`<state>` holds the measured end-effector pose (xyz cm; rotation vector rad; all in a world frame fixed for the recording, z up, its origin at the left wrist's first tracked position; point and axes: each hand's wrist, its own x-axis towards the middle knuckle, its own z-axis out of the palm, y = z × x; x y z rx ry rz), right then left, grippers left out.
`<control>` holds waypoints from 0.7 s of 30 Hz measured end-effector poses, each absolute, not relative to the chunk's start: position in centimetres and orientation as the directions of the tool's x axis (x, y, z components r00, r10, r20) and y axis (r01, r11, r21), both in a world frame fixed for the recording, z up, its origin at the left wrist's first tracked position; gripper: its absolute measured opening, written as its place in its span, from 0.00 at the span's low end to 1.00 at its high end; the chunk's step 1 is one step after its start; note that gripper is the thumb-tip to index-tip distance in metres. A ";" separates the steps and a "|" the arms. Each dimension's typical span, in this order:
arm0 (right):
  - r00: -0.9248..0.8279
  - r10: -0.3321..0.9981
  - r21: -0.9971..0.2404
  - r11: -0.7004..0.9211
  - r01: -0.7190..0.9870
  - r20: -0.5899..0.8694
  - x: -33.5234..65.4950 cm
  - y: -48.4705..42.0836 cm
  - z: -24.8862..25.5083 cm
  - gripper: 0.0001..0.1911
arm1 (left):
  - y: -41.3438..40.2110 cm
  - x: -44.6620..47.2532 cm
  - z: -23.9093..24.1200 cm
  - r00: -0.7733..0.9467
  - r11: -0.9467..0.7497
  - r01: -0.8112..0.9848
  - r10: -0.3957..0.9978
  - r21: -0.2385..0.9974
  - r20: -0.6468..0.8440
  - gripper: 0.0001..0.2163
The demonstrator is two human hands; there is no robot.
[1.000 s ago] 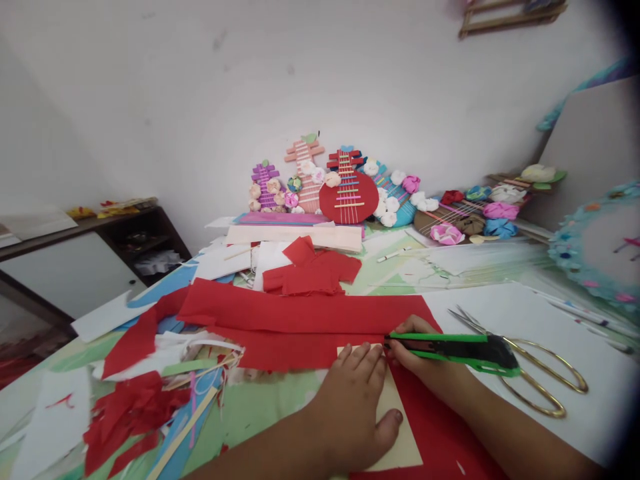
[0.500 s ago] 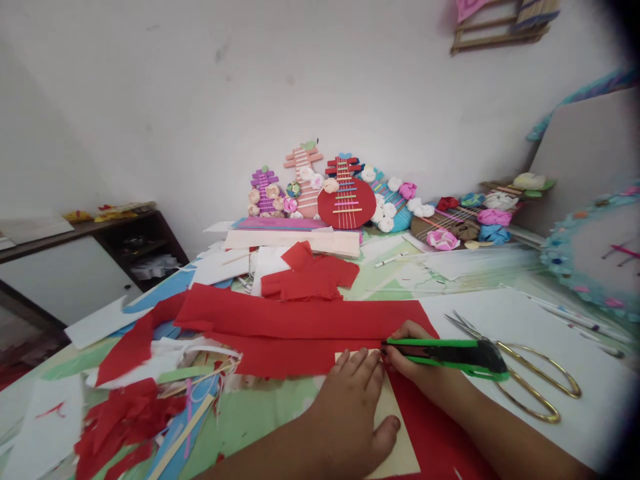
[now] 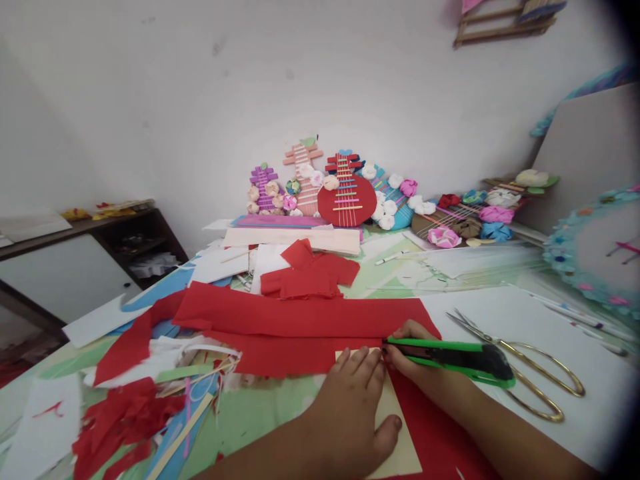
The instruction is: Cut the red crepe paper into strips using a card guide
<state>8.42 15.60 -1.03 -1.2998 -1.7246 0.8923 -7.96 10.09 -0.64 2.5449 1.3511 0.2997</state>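
Observation:
My left hand [image 3: 356, 415] lies flat, fingers stretched, on a pale cream card [image 3: 395, 445] that rests over red paper [image 3: 443, 437]. In my right hand [image 3: 407, 353] is a green and black utility knife [image 3: 453, 360], its front end at the card's upper right corner. The blade tip is too small to make out. A long red strip [image 3: 305, 317] stretches across, just beyond both hands. Gold-handled scissors [image 3: 520, 363] lie right of the knife on white paper [image 3: 580, 407].
Red scraps [image 3: 117, 420] and thin sticks [image 3: 183, 433] litter the left side. A stack of red pieces [image 3: 313, 270] lies farther back. Decorated paper lutes, one a red lute [image 3: 347, 200], lean on the wall [image 3: 225, 100]. At far left stands a cabinet [image 3: 65, 273].
The view has shifted very slightly. Both hands stay at the card and red paper, and the knife's position there is nearly the same.

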 end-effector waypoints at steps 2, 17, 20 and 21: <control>-0.144 0.971 -0.871 0.233 0.433 0.188 8.3 15.5 -1.0 0.08 | 10.1 -8.0 -0.6 0.548 -0.538 0.783 0.834 0.312 0.062 0.28; -0.180 0.967 -0.864 0.243 0.441 0.180 8.4 15.6 -1.0 0.08 | 10.0 -7.9 -0.7 0.553 -0.544 0.786 0.831 0.294 0.060 0.28; -0.177 0.966 -0.848 0.251 0.467 0.189 8.3 15.6 -1.0 0.07 | 10.1 -7.9 -0.7 0.553 -0.545 0.785 0.831 0.296 0.062 0.28; -0.176 0.965 -0.847 0.254 0.467 0.192 8.3 15.6 -1.0 0.08 | 10.1 -7.9 -0.6 0.554 -0.545 0.784 0.830 0.295 0.062 0.28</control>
